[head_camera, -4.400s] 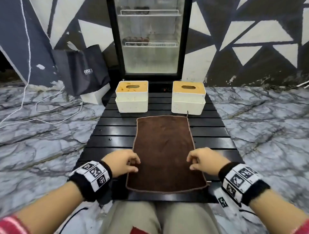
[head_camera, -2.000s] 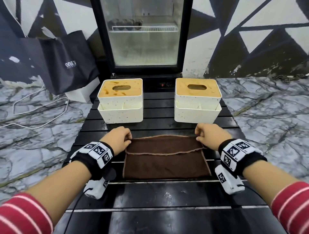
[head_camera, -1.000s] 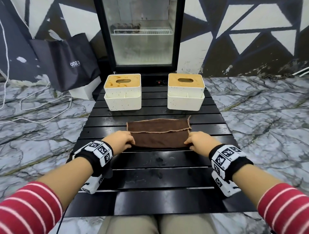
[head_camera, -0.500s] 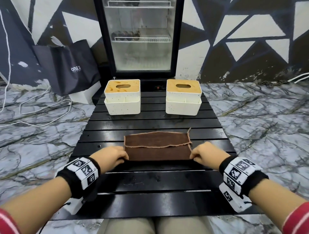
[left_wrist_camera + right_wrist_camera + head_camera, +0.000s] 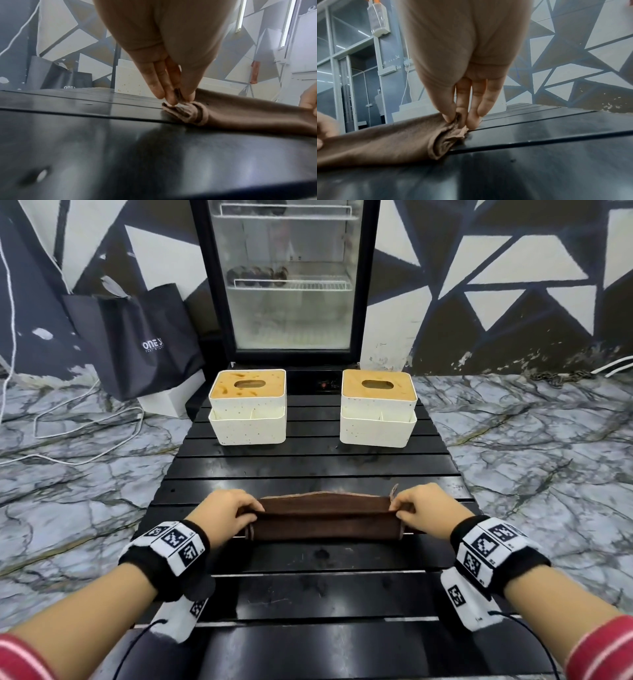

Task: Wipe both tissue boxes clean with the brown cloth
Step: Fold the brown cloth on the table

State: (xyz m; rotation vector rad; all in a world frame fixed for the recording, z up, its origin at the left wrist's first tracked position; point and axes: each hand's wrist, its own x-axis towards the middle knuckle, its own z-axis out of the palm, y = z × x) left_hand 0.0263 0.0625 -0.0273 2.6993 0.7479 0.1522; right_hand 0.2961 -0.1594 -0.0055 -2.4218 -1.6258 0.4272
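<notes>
— Where does the cloth (image 5: 325, 520) lie?

— Folded into a long strip across the near middle of the worktop (image 5: 308, 470), running left to right.

— And the hands?

— The left hand (image 5: 224, 517) is at the cloth's left end, the right hand (image 5: 426, 515) at its right end, each touching it.

— The boxes?

— Both stand at the worktop's far edge, well apart from the cloth. The left tissue box (image 5: 247, 407) is behind the left hand, the right tissue box (image 5: 377, 407) behind the right, with a gap between them.

— Beyond that?

— A fridge (image 5: 289, 278) stands on the floor (image 5: 531, 446) behind the worktop, against the wall (image 5: 496, 268). A bag (image 5: 137, 337) sits left of the fridge, and cables (image 5: 68, 426) lie on the floor to the left.
</notes>
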